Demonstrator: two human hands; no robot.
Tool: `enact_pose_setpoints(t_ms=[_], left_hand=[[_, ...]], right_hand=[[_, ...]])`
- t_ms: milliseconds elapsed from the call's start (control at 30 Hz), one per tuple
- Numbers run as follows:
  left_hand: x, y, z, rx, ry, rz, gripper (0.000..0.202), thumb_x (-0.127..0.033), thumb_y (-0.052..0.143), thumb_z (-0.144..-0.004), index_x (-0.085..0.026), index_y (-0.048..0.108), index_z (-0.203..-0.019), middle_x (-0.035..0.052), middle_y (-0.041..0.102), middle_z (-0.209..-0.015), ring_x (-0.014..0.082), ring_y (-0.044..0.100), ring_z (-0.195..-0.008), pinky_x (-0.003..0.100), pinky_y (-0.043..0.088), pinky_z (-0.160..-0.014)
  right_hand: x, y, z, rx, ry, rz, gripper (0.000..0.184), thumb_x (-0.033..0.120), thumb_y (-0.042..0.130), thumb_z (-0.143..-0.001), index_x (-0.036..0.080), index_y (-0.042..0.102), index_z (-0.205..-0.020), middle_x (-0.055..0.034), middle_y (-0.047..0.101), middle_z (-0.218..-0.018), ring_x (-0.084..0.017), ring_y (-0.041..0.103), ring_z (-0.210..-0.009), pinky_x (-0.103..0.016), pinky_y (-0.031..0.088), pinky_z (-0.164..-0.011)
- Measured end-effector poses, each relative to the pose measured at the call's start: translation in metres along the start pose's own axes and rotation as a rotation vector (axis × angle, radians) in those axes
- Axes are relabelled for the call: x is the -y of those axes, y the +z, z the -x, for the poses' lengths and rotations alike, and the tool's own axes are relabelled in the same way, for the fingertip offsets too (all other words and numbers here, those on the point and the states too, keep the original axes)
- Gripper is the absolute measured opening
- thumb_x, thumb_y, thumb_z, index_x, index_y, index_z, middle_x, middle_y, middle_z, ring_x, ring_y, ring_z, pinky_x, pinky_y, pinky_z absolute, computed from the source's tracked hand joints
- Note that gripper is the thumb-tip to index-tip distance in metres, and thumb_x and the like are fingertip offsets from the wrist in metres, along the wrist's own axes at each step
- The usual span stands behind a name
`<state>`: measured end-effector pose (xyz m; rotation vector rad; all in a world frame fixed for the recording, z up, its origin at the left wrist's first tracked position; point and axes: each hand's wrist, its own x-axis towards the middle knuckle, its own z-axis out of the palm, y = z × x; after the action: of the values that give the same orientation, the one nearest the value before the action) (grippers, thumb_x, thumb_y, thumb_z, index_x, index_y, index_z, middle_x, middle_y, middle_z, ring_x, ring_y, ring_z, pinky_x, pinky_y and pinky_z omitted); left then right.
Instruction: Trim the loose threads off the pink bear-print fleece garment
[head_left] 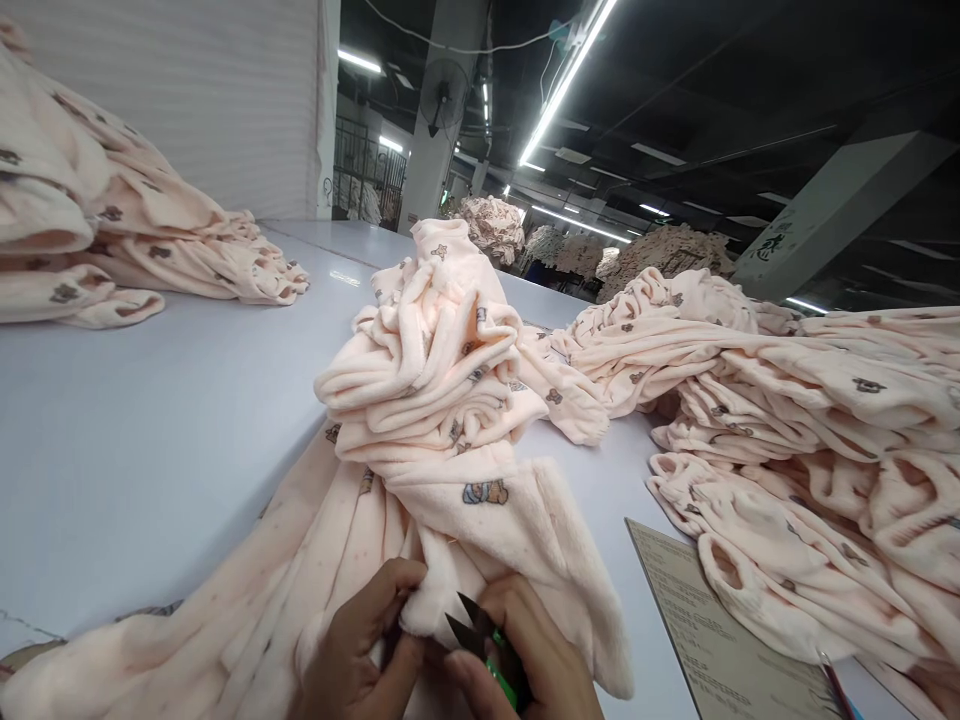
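A pale pink fleece garment (pixel 442 480) printed with small bears lies bunched in front of me on the white table (pixel 150 420). My left hand (pixel 360 650) pinches a fold of its edge at the bottom of the view. My right hand (pixel 525 660) is closed around small thread snips (pixel 480 640) with a green handle. Their dark blades point up-left at the fabric edge between my two hands.
More of the same pink garments are heaped at the right (pixel 810 420) and stacked at the far left (pixel 112 230). A printed paper sheet (pixel 712 630) lies on the table at the lower right. Further fabric piles (pixel 660 250) and pillars stand behind.
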<state>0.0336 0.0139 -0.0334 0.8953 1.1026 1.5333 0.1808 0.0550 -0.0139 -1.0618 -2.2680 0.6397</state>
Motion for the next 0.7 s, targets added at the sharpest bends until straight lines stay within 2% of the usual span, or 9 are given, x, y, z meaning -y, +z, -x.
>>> enact_pose_setpoints(t_ms=[67,167,267,367,467,567,633,700], left_hand=[[-0.005,0.002,-0.004,0.006,-0.03,0.063,0.025,-0.042,0.063,-0.075,-0.023,0.056,-0.089,-0.0048,0.058,-0.07,0.0073,0.049,-0.057,0.014,0.043,-0.064],[-0.007,0.001,-0.013,0.068,-0.145,0.216,0.033,-0.044,0.068,-0.072,-0.021,0.056,-0.092,-0.0067,0.055,-0.066,0.0028,0.037,-0.045,0.019,0.044,-0.065],[-0.005,-0.006,-0.024,0.213,-0.284,0.231,0.036,-0.047,0.065,-0.073,-0.011,0.06,-0.075,-0.0008,0.054,-0.061,0.0079,0.045,-0.053,0.017,0.038,-0.053],[-0.004,-0.01,-0.031,0.266,-0.34,0.248,0.039,-0.046,0.06,-0.077,-0.01,0.058,-0.064,0.0014,0.054,-0.055,0.0092,0.044,-0.051,0.017,0.033,-0.047],[-0.007,-0.01,-0.031,0.297,-0.389,0.385,0.033,-0.04,0.062,-0.077,-0.01,0.061,-0.064,0.0013,0.057,-0.054,0.0082,0.044,-0.047,0.016,0.032,-0.046],[-0.01,-0.009,-0.03,0.305,-0.4,0.423,0.03,-0.036,0.062,-0.077,-0.009,0.064,-0.062,0.0013,0.058,-0.055,0.0051,0.038,-0.042,0.015,0.025,-0.042],[-0.01,-0.008,-0.029,0.311,-0.383,0.423,0.03,-0.036,0.062,-0.077,-0.01,0.064,-0.062,0.0009,0.056,-0.053,0.006,0.038,-0.043,0.015,0.026,-0.042],[-0.009,-0.008,-0.029,0.313,-0.375,0.435,0.029,-0.036,0.063,-0.076,-0.01,0.063,-0.062,0.0001,0.054,-0.053,0.0066,0.038,-0.045,0.016,0.029,-0.044]], right_hand=[[0.0,0.0,-0.001,-0.033,0.002,-0.051,0.022,0.042,0.056,-0.082,0.022,0.048,-0.08,0.0012,0.053,-0.081,-0.012,0.052,-0.063,-0.02,0.04,-0.055],[0.002,-0.006,-0.006,-0.039,0.113,-0.108,0.011,0.033,0.048,-0.086,0.023,0.045,-0.082,0.0044,0.05,-0.072,-0.012,0.047,-0.06,-0.02,0.038,-0.056],[0.0,-0.015,-0.016,-0.096,0.215,-0.172,0.022,0.039,0.044,-0.089,0.022,0.044,-0.076,0.0052,0.042,-0.066,-0.012,0.045,-0.061,-0.02,0.037,-0.057],[-0.004,-0.018,-0.023,-0.081,0.241,-0.153,0.02,0.039,0.046,-0.089,0.022,0.048,-0.08,0.0028,0.05,-0.071,-0.015,0.05,-0.067,-0.024,0.039,-0.062],[-0.006,-0.018,-0.021,-0.081,0.19,-0.032,0.014,0.035,0.048,-0.087,0.022,0.053,-0.091,-0.0005,0.058,-0.082,-0.018,0.054,-0.074,-0.028,0.039,-0.066],[-0.003,-0.022,-0.012,-0.137,0.074,0.064,0.014,0.032,0.052,-0.087,0.024,0.053,-0.097,-0.0007,0.058,-0.085,-0.018,0.055,-0.076,-0.027,0.041,-0.066],[0.0,-0.024,-0.005,-0.098,-0.02,0.098,0.014,0.035,0.051,-0.088,0.024,0.054,-0.095,-0.0002,0.057,-0.079,-0.017,0.056,-0.071,-0.025,0.043,-0.062],[0.001,-0.022,0.0,-0.023,-0.081,0.151,0.021,0.042,0.047,-0.09,0.023,0.057,-0.094,-0.0005,0.057,-0.076,-0.016,0.059,-0.065,-0.023,0.044,-0.056]])
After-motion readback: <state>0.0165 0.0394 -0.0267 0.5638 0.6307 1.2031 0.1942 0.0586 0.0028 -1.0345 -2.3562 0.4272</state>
